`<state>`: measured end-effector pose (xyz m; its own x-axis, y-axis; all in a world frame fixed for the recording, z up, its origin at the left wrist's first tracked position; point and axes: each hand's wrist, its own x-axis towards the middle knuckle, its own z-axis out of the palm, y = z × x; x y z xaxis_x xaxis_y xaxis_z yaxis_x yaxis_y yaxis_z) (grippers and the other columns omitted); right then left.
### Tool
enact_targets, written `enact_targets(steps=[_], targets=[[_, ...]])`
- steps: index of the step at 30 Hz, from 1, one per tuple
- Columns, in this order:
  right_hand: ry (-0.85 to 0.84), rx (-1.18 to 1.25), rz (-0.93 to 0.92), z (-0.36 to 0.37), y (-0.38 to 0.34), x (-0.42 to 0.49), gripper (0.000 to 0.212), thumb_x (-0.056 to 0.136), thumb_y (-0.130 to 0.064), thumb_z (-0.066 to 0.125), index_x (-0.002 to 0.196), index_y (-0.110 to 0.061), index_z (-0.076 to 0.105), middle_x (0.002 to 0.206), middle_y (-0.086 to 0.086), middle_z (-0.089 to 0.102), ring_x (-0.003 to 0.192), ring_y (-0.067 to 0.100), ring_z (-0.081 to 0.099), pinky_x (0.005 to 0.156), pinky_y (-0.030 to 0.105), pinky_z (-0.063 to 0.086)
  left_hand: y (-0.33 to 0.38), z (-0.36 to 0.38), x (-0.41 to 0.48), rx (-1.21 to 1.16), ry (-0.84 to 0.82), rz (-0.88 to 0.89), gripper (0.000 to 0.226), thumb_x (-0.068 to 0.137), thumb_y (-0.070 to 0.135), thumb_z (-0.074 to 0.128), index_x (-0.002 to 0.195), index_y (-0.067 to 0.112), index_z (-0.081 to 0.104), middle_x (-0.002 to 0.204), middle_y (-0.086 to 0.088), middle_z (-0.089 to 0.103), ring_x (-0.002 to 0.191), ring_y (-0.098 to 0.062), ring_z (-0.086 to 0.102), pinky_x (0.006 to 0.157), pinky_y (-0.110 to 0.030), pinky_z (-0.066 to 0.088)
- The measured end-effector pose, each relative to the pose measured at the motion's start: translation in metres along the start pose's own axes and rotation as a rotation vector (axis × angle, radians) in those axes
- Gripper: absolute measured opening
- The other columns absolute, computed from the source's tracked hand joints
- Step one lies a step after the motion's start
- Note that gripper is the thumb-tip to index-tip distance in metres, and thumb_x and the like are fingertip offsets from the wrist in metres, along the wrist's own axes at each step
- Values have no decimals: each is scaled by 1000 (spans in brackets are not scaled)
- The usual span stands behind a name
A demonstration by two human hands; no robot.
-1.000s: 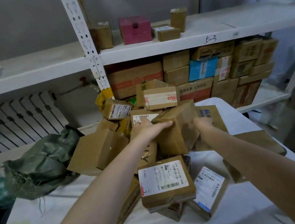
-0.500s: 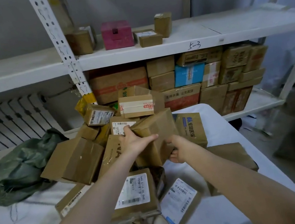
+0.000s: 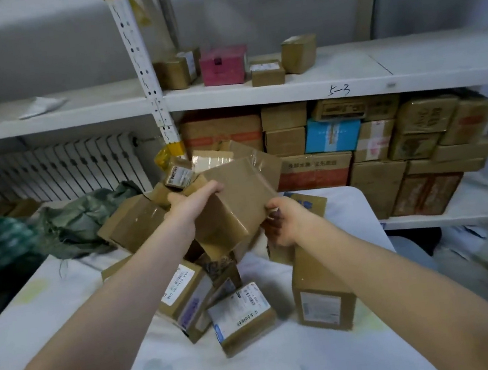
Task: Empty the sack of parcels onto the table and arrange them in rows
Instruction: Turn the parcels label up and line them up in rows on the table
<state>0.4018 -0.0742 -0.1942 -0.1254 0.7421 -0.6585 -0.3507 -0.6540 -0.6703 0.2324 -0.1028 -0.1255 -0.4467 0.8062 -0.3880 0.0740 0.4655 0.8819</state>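
Taped brown cardboard parcel [image 3: 235, 208] is held tilted in the air above the heap of parcels [image 3: 188, 286], clear of the table [image 3: 49, 306]. Left hand [image 3: 190, 203] grips its upper left edge, fingers wrapped over the top face. Right hand [image 3: 285, 223] grips its lower right corner, fingers curled beneath. The heap is unsorted, boxes lying at mixed angles. A labelled parcel [image 3: 242, 316] lies nearest the front edge, and a tall box [image 3: 322, 294] stands just right of it. The green woven sack [image 3: 78, 220] lies slumped on the table's left side, touching the heap. Behind, white shelving [image 3: 346, 76] carries stacked cartons, a blue box [image 3: 331, 138] among them and a pink box [image 3: 224, 65] above. A radiator [image 3: 55, 170] stands at rear left.
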Motion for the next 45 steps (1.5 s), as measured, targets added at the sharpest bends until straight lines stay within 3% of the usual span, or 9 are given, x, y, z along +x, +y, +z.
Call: enact_targets(steps=[4, 9, 14, 19, 24, 26, 31, 37, 45], targets=[[-104, 112, -31, -10, -14, -23, 27, 89, -37, 59, 78, -13, 54, 64, 3, 49, 59, 18, 50, 55, 30, 42, 8, 1, -15, -181, -59, -53, 99, 62, 48, 82, 142, 21, 31, 131, -9, 48, 111, -31, 48, 81, -46, 42], [-302, 109, 26, -24, -24, -51, 57, 82, -62, 61, 87, -6, 54, 92, 18, 60, 93, 36, 57, 94, 51, 39, 1, 12, -31, -371, -145, -202, 87, 63, 49, 81, 130, 14, 38, 114, -12, 51, 113, -35, 47, 102, -51, 38], [-344, 53, -30, -31, -39, -45, 52, 79, -55, 68, 91, -7, 53, 102, 18, 62, 97, 38, 59, 98, 53, 44, 1, 32, -40, -530, -260, -266, 77, 69, 45, 78, 125, 14, 36, 103, -17, 51, 94, -39, 50, 82, -52, 43], [-222, -64, -197, -41, -58, -21, 85, 61, -53, 78, 133, -22, 45, 123, 14, 59, 108, 34, 59, 86, 48, 53, 6, 35, -30, -269, -225, -180, 93, 73, 33, 78, 148, 21, 26, 144, -21, 37, 130, -41, 39, 98, -58, 39], [-60, -115, -478, -61, -78, -3, 87, 77, -35, 74, 146, -29, 22, 127, 5, 53, 104, 23, 57, 83, 42, 51, 24, 68, -14, 46, -90, 172, 54, 82, 14, 72, 131, 12, 49, 122, -4, 53, 110, -23, 47, 91, -36, 39], [-7, -116, -547, -72, -87, 6, 92, 76, -32, 76, 148, -31, 18, 133, 5, 52, 107, 22, 57, 81, 39, 50, 33, 86, -5, 143, -167, 271, 59, 81, 20, 75, 133, 13, 48, 126, -4, 54, 110, -21, 49, 88, -33, 38], [117, -432, -651, -101, -102, 23, 120, 67, -30, 84, 152, -32, 0, 152, -1, 32, 136, 25, 37, 110, 49, 34, 51, 126, 17, 70, -359, 254, 84, 80, 47, 72, 148, 17, 32, 147, -5, 42, 133, -27, 41, 102, -41, 34], [56, -656, -672, -120, -120, 35, 124, 67, -14, 85, 154, -28, -3, 155, -4, 24, 140, 19, 28, 113, 42, 31, 75, 172, 58, 140, -409, 240, 152, 47, 60, 87, 149, 30, -22, 161, -10, 11, 145, -34, 21, 115, -56, 24], [191, -1047, -627, -136, -146, 64, 136, 59, -30, 86, 149, -34, -15, 152, 3, 14, 141, 29, 19, 114, 53, 27, 75, 221, 83, 35, -319, 161, 144, 46, 56, 88, 151, 36, -9, 157, -14, 16, 139, -38, 28, 108, -58, 35]])
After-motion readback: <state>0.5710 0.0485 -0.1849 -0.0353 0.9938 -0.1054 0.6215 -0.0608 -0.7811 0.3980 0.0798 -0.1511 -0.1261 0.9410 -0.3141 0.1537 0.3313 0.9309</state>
